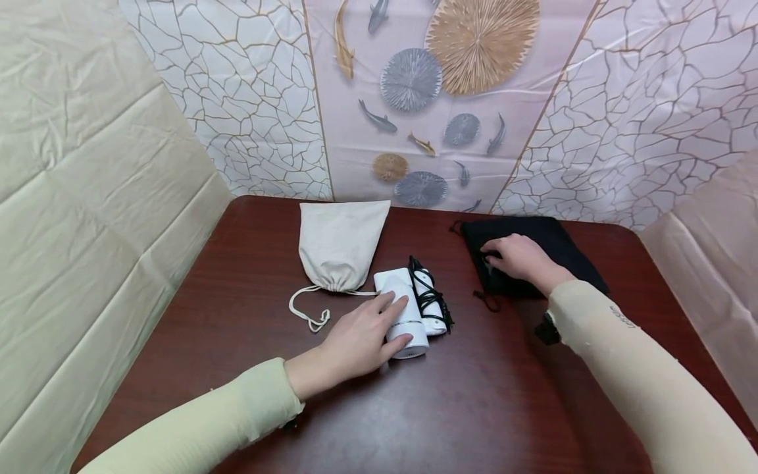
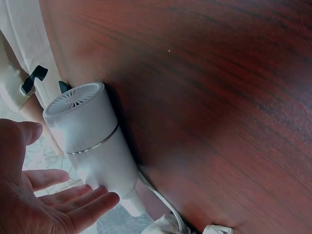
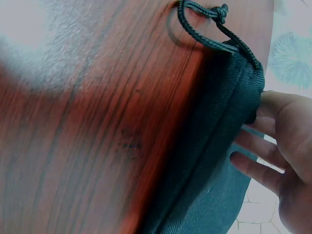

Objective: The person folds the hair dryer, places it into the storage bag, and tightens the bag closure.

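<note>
A white hair dryer (image 1: pixel 406 315) with a thin silvery band and a vented round end lies on the table in the head view. Beside its barrel is the white handle (image 1: pixel 428 296), wound with black cord (image 1: pixel 428 297). My left hand (image 1: pixel 362 334) is spread over the barrel, its fingers loosely extended; in the left wrist view they lie alongside the dryer (image 2: pixel 92 141). At the right, a flat black drawstring bag (image 1: pixel 551 253) lies under my right hand (image 1: pixel 524 258). Thumb and forefinger pinch the bag's cloth (image 3: pixel 209 136) near its corded end.
A cream drawstring bag (image 1: pixel 340 243) lies behind the dryer, its cord (image 1: pixel 308 309) trailing onto the dark red table (image 1: pixel 237 289). Patterned cloth (image 1: pixel 385 151) hangs along the back edge, with beige cloth walls (image 1: pixel 89 197) at both sides.
</note>
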`<state>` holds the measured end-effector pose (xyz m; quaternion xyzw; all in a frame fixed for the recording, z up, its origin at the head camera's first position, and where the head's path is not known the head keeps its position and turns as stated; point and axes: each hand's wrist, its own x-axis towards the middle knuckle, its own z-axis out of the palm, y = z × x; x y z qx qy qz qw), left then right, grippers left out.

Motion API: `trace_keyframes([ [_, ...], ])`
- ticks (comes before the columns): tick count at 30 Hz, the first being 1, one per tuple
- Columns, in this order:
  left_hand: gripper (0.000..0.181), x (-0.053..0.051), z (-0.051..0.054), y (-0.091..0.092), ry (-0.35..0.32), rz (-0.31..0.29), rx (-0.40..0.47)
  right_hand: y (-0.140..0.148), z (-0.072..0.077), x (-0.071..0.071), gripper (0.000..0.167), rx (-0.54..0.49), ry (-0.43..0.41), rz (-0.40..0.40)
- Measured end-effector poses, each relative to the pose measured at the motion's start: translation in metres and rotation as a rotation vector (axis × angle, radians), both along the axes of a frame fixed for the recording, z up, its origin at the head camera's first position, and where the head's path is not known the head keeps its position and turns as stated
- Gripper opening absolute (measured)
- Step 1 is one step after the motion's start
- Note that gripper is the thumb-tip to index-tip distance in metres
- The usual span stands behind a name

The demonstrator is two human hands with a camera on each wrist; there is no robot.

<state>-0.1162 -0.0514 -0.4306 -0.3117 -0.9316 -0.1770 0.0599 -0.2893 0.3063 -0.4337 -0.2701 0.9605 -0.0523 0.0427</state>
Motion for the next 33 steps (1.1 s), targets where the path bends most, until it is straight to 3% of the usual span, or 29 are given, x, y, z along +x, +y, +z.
trace_keyframes([
  [7, 0.063, -0.001, -0.002, 0.002, 0.012, 0.0, 0.006, 0.011, 0.001, 0.006, 0.027, -0.101, -0.004, -0.041],
  [20, 0.068, -0.013, -0.005, 0.001, -0.01, 0.004, 0.007, 0.027, 0.021, 0.02, 0.03, -0.383, -0.072, -0.147],
  [27, 0.07, -0.02, -0.007, 0.004, 0.006, 0.008, 0.009, 0.03, 0.031, 0.029, 0.026, -0.446, -0.011, -0.139],
  [33, 0.075, -0.022, -0.01, 0.01, 0.0, 0.033, 0.025, 0.03, 0.035, 0.039, 0.026, -0.471, -0.036, -0.139],
])
